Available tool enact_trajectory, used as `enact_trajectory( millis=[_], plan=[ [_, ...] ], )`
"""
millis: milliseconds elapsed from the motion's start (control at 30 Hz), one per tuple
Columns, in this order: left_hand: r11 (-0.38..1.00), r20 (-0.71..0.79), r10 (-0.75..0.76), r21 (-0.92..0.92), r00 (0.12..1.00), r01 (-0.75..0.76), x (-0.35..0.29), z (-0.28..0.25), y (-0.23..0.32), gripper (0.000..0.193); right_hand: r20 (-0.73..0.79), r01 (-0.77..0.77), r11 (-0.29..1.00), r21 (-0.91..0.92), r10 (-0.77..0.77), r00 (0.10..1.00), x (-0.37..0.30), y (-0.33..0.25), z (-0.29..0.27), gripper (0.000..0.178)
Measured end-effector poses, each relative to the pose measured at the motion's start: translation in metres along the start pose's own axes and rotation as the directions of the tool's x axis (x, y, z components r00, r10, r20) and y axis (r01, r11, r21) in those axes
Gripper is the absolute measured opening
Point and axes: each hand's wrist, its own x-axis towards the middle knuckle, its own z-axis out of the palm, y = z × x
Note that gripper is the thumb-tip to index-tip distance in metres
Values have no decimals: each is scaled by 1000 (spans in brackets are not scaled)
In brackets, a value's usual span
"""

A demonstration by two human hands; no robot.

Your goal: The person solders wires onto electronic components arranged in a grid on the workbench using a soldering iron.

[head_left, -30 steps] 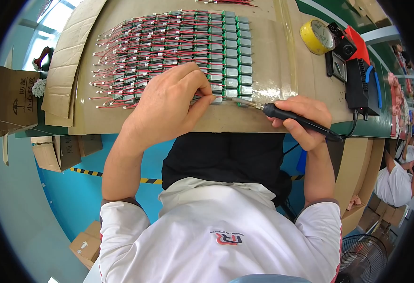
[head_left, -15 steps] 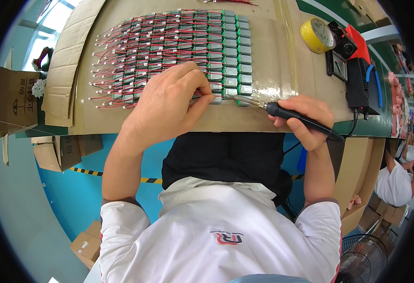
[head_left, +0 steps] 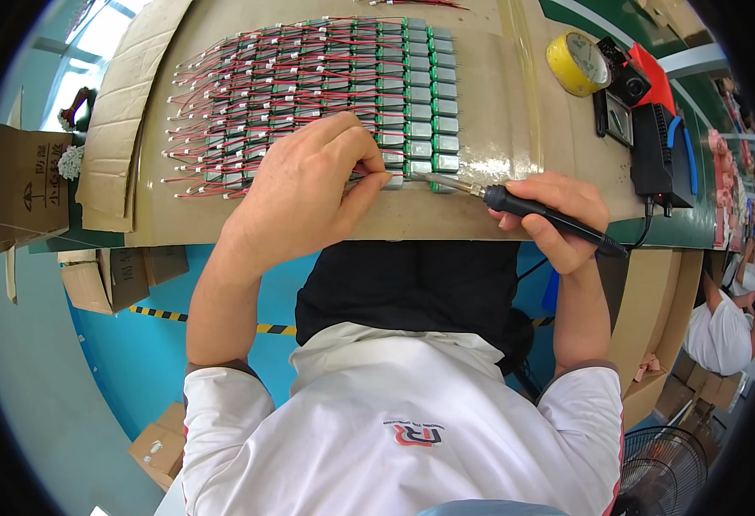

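Left hand (head_left: 313, 181): thumb and index finger are pinched together; what is between them, we cannot tell.
Right hand (head_left: 571, 213): holds the soldering iron (head_left: 528, 205), its tip near the left fingertips.
Grey cells (head_left: 419, 112): we see them in rows on cardboard (head_left: 498, 112), before both hands.

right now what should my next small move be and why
Perhaps nudge the soldering iron slightly left: the right hand holds it, its tip close beside the grey block near the left hand, though contact is hard to tell.
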Motion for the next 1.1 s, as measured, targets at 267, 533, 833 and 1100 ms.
enact_trajectory(
  millis=[267,533,833,1100],
  plan=[
    [1000,0,-4,5,1000,4,1,-1,1,16,-21,-27,999,27,27,999,-1,-1,1,32],
    [1000,5,-6,4,1000,6,1,-1,1,15,-95,-80,996,50,84,992,-4,-1,4,29],
    [1000,5,3,4,1000,-3,3,-2,2,15,-144,-109,993,38,114,983,-5,-1,5,29],
    [1000,12,-3,2,1000,3,0,-3,3,14,-205,-149,980,128,173,963,-10,0,12,34]
  ],
)
